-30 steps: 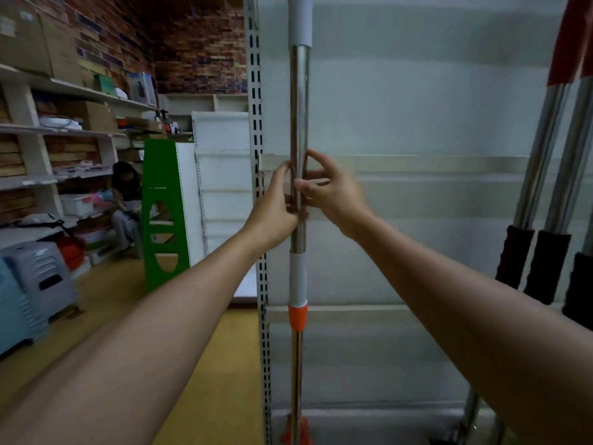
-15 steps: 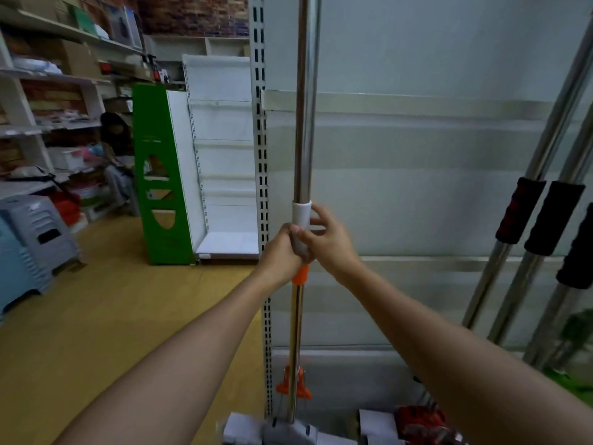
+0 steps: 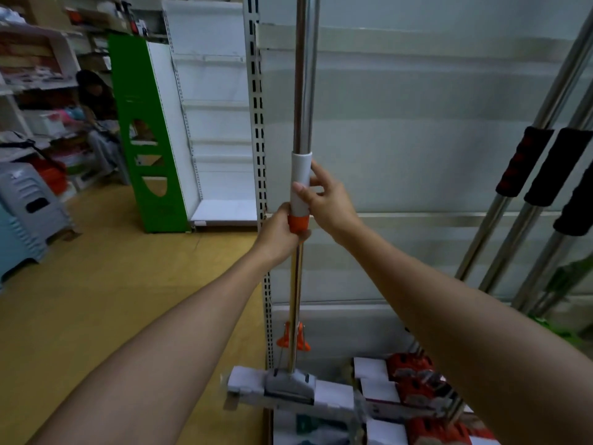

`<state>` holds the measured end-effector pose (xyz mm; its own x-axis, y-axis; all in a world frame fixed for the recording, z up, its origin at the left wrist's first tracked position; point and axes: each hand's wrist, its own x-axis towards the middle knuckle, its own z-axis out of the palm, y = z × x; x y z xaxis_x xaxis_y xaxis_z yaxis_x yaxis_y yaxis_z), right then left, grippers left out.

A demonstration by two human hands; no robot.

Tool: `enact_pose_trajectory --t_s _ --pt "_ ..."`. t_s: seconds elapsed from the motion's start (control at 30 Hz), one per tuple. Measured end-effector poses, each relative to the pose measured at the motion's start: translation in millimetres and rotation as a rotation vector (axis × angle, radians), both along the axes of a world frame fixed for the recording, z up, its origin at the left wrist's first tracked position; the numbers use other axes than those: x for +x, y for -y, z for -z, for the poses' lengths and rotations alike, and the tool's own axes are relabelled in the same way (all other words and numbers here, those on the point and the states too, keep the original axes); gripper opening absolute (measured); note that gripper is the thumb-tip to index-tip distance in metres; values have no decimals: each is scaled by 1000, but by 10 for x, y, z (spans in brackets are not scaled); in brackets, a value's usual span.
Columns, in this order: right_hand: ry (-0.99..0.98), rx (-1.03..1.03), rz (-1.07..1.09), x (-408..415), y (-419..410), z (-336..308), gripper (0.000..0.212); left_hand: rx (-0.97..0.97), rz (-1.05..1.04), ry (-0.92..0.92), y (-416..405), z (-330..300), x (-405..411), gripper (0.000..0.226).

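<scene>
The mop pole (image 3: 304, 91) stands upright against the shelving, its long axis vertical; the left hand (image 3: 279, 234) grips the orange collar (image 3: 298, 223), the right hand (image 3: 324, 200) wraps the white sleeve (image 3: 301, 175) (just above).

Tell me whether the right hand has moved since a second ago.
Yes. The right hand slid down the mop pole, from just below the upper shelf rail to the grey sleeve, just above the lower rail.

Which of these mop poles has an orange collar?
The upright middle pole, held by the left hand and right hand, grey sleeve above the collar. The poles leaning at right carry black foam grips instead.
</scene>
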<state>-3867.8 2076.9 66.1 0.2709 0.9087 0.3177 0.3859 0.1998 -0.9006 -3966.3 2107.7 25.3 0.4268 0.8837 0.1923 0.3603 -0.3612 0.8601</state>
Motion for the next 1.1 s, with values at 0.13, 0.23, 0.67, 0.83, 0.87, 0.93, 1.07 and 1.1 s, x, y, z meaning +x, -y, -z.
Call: enact_pose_trajectory --t_s 0.13,0.23,0.67,0.83,0.87,0.93,1.07,1.1 --pt "30 2 -10 -20 7 -34 54 44 -45 -27 -27 20 -43 29" --pt "25 -3 -18 -51 -4 -35 55 60 -59 -33 -32 33 -68 33" --pt "-28 -62 -58 36 -207 -92 52 104 -188 -1 -199 80 85 45" --pt "-11 -46 -60 185 -197 -118 50 127 -165 -8 -209 80 237 45" --pt "-2 -38 -60 197 -200 -119 50 128 -161 -11 -214 74 250 45" --pt "21 -23 -60 202 -215 -114 50 128 -158 -10 -236 68 257 44" --pt "84 -9 -47 167 -244 -51 52 107 -123 -16 -244 48 216 41" --pt "97 -1 -42 158 -241 -31 52 87 -110 -5 -239 44 199 41"
